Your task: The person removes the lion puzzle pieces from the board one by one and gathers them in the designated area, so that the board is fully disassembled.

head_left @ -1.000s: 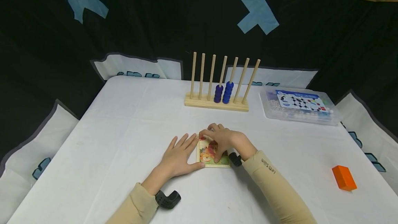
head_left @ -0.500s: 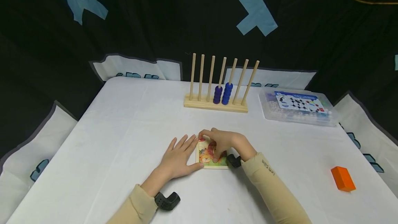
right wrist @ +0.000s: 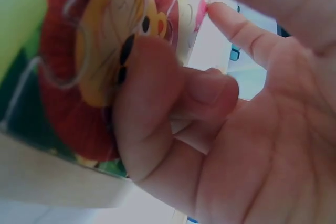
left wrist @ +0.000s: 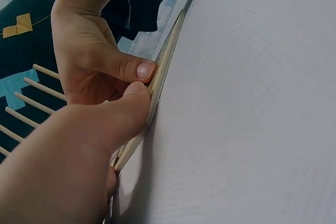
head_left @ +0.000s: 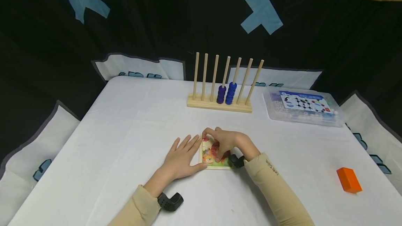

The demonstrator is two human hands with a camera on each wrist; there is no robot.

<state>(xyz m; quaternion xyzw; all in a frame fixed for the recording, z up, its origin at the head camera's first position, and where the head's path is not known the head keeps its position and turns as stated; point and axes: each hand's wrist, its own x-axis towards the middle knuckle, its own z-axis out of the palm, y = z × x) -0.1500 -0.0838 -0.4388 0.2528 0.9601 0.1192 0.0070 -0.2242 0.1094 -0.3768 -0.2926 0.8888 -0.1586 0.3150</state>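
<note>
A square wooden jigsaw puzzle (head_left: 208, 158), with a lion and other animals in a pale frame, lies on the white table. The left hand (head_left: 179, 159) is spread flat at its left side; its thumb rests on the near edge and its fingertips meet the frame's left edge. Over the puzzle is the right hand (head_left: 226, 140), index finger bent to the upper left corner and thumb lowered onto the picture. In the right wrist view, a finger of the right hand (right wrist: 262, 114) touches the lion (right wrist: 100, 72), while another reaches a pink part. Most of the puzzle's right side is hidden.
Behind the puzzle stands a wooden peg abacus (head_left: 220, 105) with dark blue beads on two rods. A clear plastic case (head_left: 303, 107) with a printed label is at the back right. An orange block (head_left: 349, 180) lies near the right edge. A black curtain (head_left: 141, 27) hangs behind.
Over the last second the right hand's raised fingers have drawn in slightly, and its index finger stays at the upper left corner. The left hand and the puzzle look unmoved.
</note>
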